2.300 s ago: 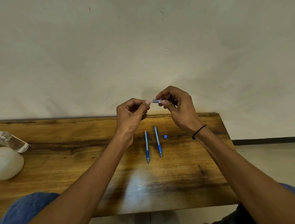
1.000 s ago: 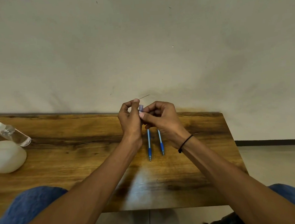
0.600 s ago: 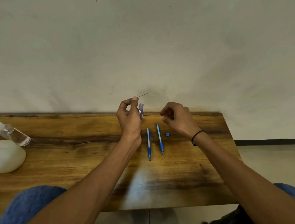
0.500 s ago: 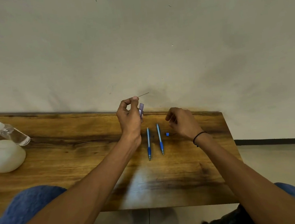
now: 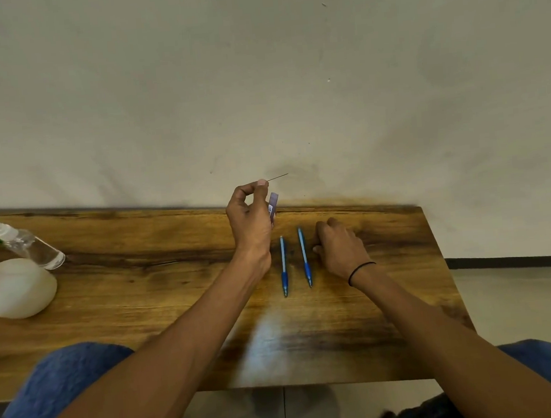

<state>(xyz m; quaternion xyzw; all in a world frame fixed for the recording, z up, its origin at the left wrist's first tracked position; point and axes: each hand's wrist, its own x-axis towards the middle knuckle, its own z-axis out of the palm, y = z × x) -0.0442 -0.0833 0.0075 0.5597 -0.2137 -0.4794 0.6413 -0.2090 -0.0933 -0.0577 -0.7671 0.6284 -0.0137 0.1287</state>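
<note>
My left hand (image 5: 250,219) is raised over the back of the wooden table (image 5: 143,307). Its thumb and forefinger pinch a thin dark lead (image 5: 278,176) that points right. A small purple lead case (image 5: 273,203) is tucked under the same hand's other fingers. Two blue mechanical pencils (image 5: 283,268) (image 5: 304,256) lie side by side on the table, tips toward me. My right hand (image 5: 339,250) rests on the table just right of them, its fingers curled down over the spot where a small blue cap lay. The cap is hidden.
A clear spray bottle (image 5: 27,245) leans on a white rounded object (image 5: 11,288) at the table's left end. A plain wall stands right behind the table. My knees in blue jeans (image 5: 59,377) sit under the near edge.
My right hand let go of the case, moved right and came down onto the table beside the pencils, covering the blue cap. My left hand has kept the lead and the case raised.
</note>
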